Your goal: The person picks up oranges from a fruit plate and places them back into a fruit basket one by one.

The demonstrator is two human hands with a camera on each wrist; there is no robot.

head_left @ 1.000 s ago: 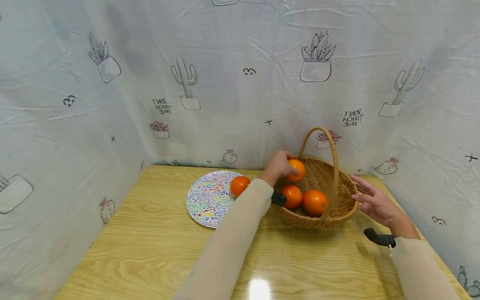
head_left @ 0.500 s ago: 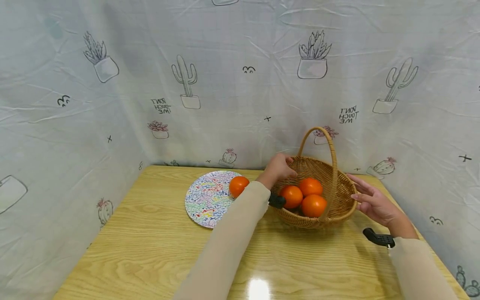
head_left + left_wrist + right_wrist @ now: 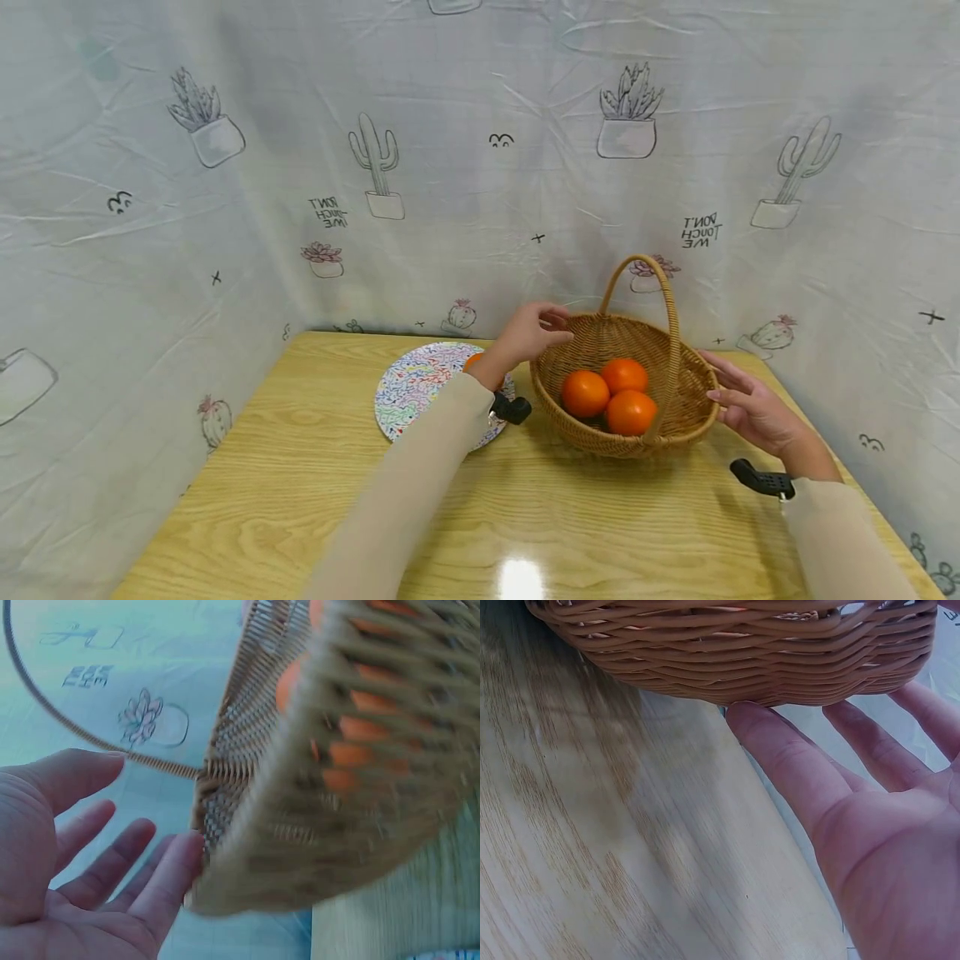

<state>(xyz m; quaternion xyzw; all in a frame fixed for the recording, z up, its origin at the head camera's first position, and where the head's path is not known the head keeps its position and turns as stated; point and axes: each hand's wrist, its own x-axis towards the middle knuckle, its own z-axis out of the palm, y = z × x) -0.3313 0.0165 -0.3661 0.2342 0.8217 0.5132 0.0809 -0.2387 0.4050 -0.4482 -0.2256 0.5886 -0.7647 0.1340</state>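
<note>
Three oranges lie together in a wicker basket (image 3: 585, 437) with a tall arched handle (image 3: 670, 333); one orange (image 3: 585, 393) is nearest my left hand. My left hand (image 3: 525, 335) holds nothing, its fingers loosely spread just left of the basket's rim. In the left wrist view the fingertips overlap the basket's edge (image 3: 247, 877). My right hand (image 3: 757, 412) rests its fingers and thumb against the basket's right side, and the right wrist view shows the fingers fairly straight along the weave (image 3: 780, 667). Another orange (image 3: 472, 361) sits on a round patterned plate (image 3: 408, 392), mostly hidden behind my left wrist.
The wooden table (image 3: 300, 467) meets a pale, cactus-printed cloth (image 3: 450, 208) at the back and both sides. The basket stands close to the back cloth, right of the plate. My left forearm crosses over the plate's front edge.
My left hand let go of an orange inside the basket, which now lies with the other two. The hand then moved left, out over the rim. My right hand stayed at the basket's side.
</note>
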